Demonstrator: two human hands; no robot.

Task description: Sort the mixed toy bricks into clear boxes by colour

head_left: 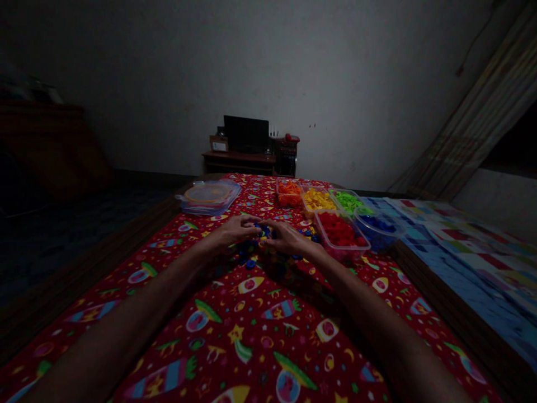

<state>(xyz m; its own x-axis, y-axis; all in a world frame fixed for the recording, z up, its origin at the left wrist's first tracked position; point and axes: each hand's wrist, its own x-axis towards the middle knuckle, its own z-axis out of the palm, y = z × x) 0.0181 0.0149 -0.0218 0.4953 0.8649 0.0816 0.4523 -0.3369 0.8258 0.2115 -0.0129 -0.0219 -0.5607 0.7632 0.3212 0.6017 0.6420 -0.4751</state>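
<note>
My left hand (237, 230) and my right hand (285, 238) reach in from the near side, their fingertips nearly meeting over a loose heap of small coloured plastic pieces (268, 258), many of them blue. A few blue pieces (265, 230) lie right at the fingertips. In this dim light I cannot tell whether either hand grips one. Just right of my right hand stands a clear tub of red pieces (340, 230). Beyond it are tubs of orange pieces (289, 193), yellow pieces (318, 200) and green pieces (346, 201), plus a round bowl of blue pieces (377, 228).
A red cloth with a rocket print (235, 336) covers the table. A clear lidded box (208, 197) sits at its far left. A blue checked cloth (461, 252) lies to the right. A low shelf with a dark screen (246, 134) stands against the back wall.
</note>
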